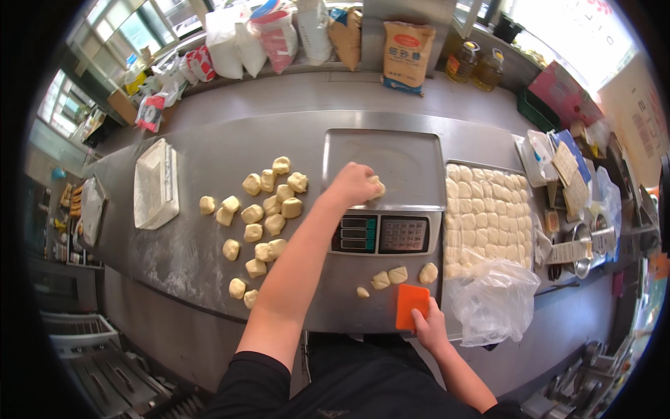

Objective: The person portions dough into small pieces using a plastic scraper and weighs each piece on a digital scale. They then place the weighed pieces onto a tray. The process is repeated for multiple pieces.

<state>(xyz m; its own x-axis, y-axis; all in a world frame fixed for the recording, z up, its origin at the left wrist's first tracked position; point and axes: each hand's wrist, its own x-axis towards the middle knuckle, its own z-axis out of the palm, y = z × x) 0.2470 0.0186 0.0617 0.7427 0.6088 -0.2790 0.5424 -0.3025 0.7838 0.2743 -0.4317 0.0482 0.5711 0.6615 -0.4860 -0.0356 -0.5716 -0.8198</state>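
My left hand (352, 184) reaches over the steel pan of a digital scale (387, 157), its fingers on a piece of dough (376, 187). In my right hand (430, 323) is an orange plastic dough scraper (412, 307), near the table's front edge. A few dough pieces (398, 275) lie between the scale and the scraper. Left of the scale, many rough dough lumps (253, 213) are scattered on the steel table (199, 157). To the right stands a tray of dough balls in close rows (487, 209), its front part under clear plastic (492, 298).
A floury white plastic bin (157, 186) stands at the left of the table. Steel bowls (580, 251) and packages crowd the right end. Beyond the table are a large paper sack (407, 57), oil bottles (461, 62) and white sacks (224, 42).
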